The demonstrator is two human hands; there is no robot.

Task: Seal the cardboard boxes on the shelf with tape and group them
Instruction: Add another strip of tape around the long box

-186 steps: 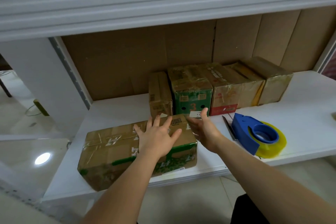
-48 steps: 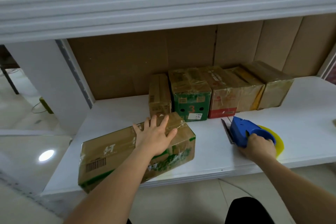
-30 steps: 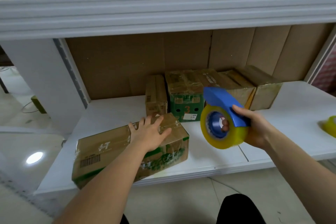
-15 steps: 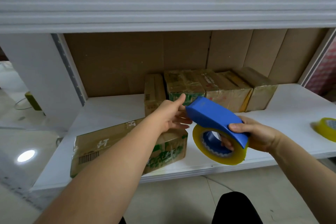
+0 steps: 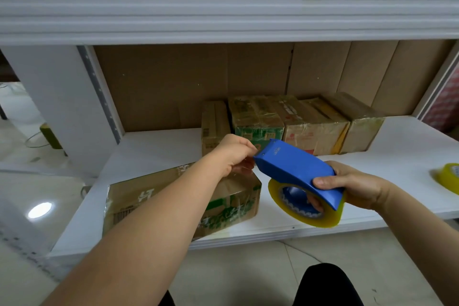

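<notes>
While our right hand (image 5: 352, 187) grips the tape dispenser (image 5: 298, 171), left hand (image 5: 233, 154) fingers pinch at its nose, prob the tape end. Box (image 5: 178, 204) at shelf (image 5: 159, 146) front edge looks light, slick w/ film; hold by corners imo.

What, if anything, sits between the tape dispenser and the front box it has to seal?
Nothing visible. The right hand holds the blue tape dispenser in the air just right of the front box; only the left hand, at the dispenser's front end, hangs over that box.
</notes>
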